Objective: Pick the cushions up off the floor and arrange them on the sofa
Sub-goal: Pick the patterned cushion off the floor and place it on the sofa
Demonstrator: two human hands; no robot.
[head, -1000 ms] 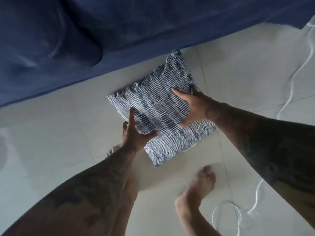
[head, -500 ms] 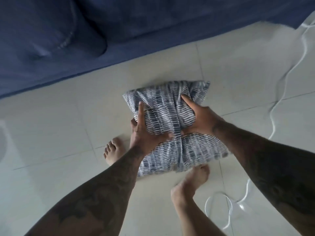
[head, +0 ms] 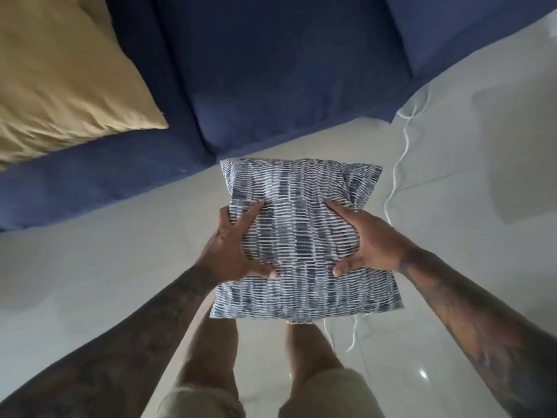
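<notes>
I hold a blue-and-white striped cushion (head: 304,236) in the air in front of me, above the floor and just short of the sofa's front edge. My left hand (head: 232,248) grips its left side and my right hand (head: 364,242) grips its right side, thumbs pressed into the fabric. The dark blue sofa (head: 271,73) spans the top of the view. A mustard-yellow cushion (head: 60,76) lies on the sofa seat at the left.
Pale glossy floor tiles (head: 90,282) lie below. A white cable (head: 398,164) trails across the floor from the sofa's right corner down past the cushion. My bare legs (head: 304,351) in beige shorts stand under the cushion.
The striped cushion has come up off the floor in both hands and turned square. The view has risen, bringing the sofa seat and the yellow cushion into sight.
</notes>
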